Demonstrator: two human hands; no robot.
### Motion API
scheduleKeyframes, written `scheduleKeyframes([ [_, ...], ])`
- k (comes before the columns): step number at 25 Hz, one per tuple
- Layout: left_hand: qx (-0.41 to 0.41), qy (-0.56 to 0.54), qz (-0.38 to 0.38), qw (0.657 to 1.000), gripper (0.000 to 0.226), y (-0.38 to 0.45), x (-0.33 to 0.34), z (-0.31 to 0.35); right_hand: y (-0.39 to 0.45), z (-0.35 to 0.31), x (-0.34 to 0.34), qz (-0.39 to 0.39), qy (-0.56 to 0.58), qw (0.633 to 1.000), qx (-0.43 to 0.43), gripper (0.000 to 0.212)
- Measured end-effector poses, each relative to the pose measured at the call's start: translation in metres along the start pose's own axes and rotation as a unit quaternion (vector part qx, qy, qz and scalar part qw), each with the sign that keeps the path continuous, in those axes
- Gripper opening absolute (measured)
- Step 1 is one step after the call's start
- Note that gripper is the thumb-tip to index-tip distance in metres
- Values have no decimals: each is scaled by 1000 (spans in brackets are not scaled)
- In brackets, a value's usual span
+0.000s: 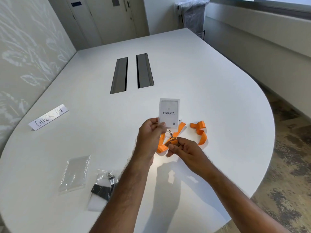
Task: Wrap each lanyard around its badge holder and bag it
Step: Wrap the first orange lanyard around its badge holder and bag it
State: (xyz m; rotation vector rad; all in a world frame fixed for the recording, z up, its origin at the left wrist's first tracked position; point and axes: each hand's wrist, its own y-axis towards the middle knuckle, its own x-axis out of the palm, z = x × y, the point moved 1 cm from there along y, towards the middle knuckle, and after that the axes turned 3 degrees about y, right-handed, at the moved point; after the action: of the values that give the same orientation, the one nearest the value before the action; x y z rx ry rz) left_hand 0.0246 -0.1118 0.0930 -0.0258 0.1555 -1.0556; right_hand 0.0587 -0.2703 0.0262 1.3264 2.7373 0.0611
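Your left grip (152,130) pinches the badge holder (168,113) at frame centre; just below, your right grip (180,147) clasps the orange lanyard (201,132) at its clip.

Small grey print above the name on the clear plastic badge holder (169,113): illegible. Bagged black lanyard (102,187) near the desk's near edge: partly covered by left forearm. Orange fabric lanyard (201,132): midsection hidden behind both hands.

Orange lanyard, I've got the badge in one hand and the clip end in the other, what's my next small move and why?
Probably start winding the lanyard around the badge holder. Your left hand pinches the holder, your right hand has the clip, and the strap lies loose on the table, unwrapped.
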Motion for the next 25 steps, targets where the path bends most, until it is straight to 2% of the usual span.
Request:
scheduleKeyframes([
  [3, 38, 10, 40, 998, 15, 2, -18, 9, 0, -12, 4, -29, -42, 999, 1, 32],
  [8, 122, 180, 87, 972, 16, 4, -42, 10, 0, -39, 7, -111, -13, 994, -1, 37],
  [10, 174, 254, 90, 947, 20, 2, -51, 9, 0, -52, 6, -126, 42, 991, 1, 39],
  [13, 247, 371, 76, 892, 26, -2, -58, 8, 2, -72, 2, -125, 149, 981, -4, 43],
  [16, 265, 423, 47, 865, 27, -8, -58, 8, 11, -87, -4, -110, 210, 971, -35, 38],
  [18, 266, 426, 34, 864, 27, -12, -60, 8, 18, -97, -8, -94, 184, 977, -54, 35],
  [21, 262, 431, 12, 863, 27, -21, -65, 10, 27, -112, -18, -99, 82, 989, -73, 33],
  [25, 274, 433, -37, 858, 30, -31, -75, 21, 42, -119, -25, -75, 14, 996, -39, 29],
])
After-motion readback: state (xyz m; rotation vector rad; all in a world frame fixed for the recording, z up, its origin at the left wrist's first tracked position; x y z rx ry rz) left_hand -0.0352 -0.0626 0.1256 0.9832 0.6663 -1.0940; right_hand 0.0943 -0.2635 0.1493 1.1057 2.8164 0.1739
